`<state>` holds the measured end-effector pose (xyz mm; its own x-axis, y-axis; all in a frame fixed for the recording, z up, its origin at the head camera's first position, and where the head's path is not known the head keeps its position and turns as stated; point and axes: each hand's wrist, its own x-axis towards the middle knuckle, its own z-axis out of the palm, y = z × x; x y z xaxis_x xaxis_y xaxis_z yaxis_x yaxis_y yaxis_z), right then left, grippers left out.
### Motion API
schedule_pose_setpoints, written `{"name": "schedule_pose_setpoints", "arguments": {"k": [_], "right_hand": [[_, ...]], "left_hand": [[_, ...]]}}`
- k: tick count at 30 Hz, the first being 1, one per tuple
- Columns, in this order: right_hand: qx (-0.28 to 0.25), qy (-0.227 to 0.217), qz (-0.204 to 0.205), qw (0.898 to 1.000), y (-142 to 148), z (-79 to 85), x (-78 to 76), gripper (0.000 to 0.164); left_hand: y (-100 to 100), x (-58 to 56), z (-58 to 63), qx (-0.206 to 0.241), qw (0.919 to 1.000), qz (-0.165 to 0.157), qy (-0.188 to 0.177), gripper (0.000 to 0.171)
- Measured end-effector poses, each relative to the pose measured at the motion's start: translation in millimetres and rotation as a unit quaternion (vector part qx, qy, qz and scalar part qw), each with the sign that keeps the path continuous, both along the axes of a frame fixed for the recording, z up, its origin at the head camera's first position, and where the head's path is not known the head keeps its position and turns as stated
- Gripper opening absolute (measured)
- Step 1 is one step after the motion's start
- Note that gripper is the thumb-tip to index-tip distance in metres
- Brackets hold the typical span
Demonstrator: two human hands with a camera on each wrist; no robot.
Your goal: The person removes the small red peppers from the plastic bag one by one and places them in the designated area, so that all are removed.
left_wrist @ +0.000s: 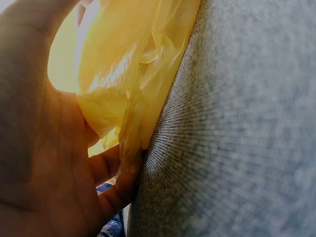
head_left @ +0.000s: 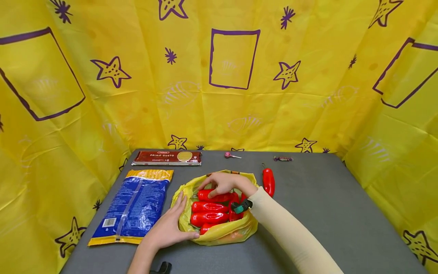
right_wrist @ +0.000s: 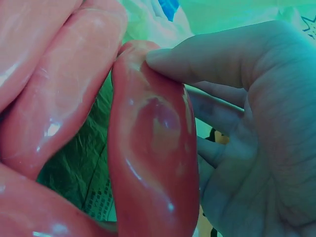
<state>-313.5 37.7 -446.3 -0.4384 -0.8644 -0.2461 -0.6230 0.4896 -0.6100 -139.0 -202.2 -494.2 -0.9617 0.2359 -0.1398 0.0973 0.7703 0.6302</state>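
A yellow plastic bag [head_left: 236, 236] stands with its mouth open on the grey table, full of glossy red peppers [head_left: 209, 218]. Reaching into it from the right, my right hand [head_left: 224, 182] holds the rearmost pepper [right_wrist: 153, 148] between thumb and fingers; that pepper still lies among the others. My left hand [head_left: 168, 227] rests against the bag's left side, fingers spread along the outside and thumb at the front rim. In the left wrist view, fingertips touch the crinkled yellow plastic [left_wrist: 138, 98] close to the table surface.
Left of the bag lies a blue and yellow packet [head_left: 137, 205], with a brown spaghetti pack [head_left: 167, 158] behind it. A pink lollipop [head_left: 228, 155] and a wrapped candy [head_left: 283, 158] lie at the back. One loose red pepper [head_left: 268, 182] lies right of the bag. Yellow curtains [head_left: 191, 106] enclose the table.
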Motion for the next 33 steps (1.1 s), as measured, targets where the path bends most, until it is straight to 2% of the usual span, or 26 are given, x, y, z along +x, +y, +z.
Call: {"name": "schedule_pose_setpoints", "arguments": {"k": [8,16,25,33], "right_hand": [[-0.011,0.02,-0.003,1.0,8,5.0,5.5,0.046],[-0.038,0.052,0.016,0.998,22,8.6,11.0,0.046],[-0.075,0.025,0.012,0.997,38,23.3,19.2,0.047],[-0.117,0.038,0.005,0.992,56,22.0,23.3,0.047]], "left_hand": [[-2,1.3,1.1,0.0,1.0,0.0,0.005,0.135],[0,0.8,-1.0,0.007,1.0,-0.002,0.006,0.136],[-1,0.0,-1.2,-0.001,1.0,-0.002,0.008,0.136],[0,-0.2,-1.9,-0.004,1.0,-0.004,0.005,0.136]]}}
